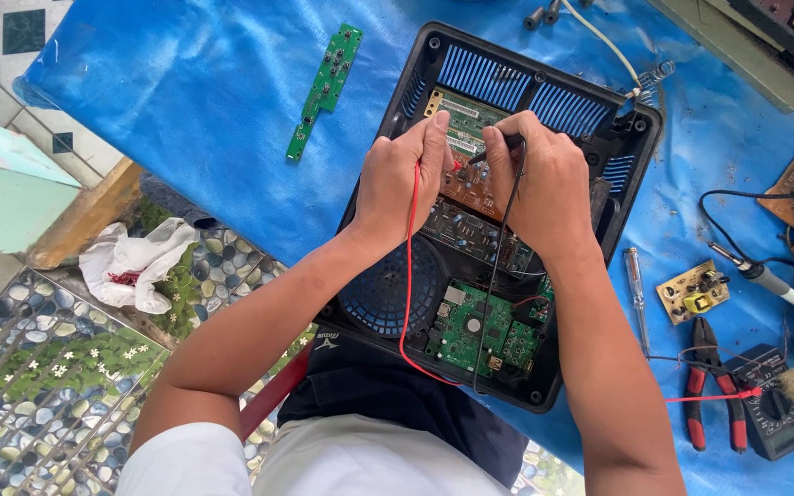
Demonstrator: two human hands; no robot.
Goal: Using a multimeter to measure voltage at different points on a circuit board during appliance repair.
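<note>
Left hand: fingers curled tight, pinching the red probe lead over the brown circuit board; probe tip hidden under the fingers.
Right hand: closed around the black probe, tip angled down toward the same brown board.
Leads: two, one red, one black; both run down from the hands across the open casing toward the person's lap.
Open black casing: lies on the blue sheet, centre of view, both hands over its upper half; blue vent grilles along the top, one round blue fan grille at lower left.
Boards inside casing: three counted for sure, one green at the top, one brown under the hands, one green at the bottom; a darker one between may be a fourth, hard to tell.
Loose boards on sheet: one narrow green strip board well left of the casing, one small yellow board to the right.
Tools right of casing: one screwdriver, one pair of red-handled pliers, one multimeter, one soldering iron.
</note>
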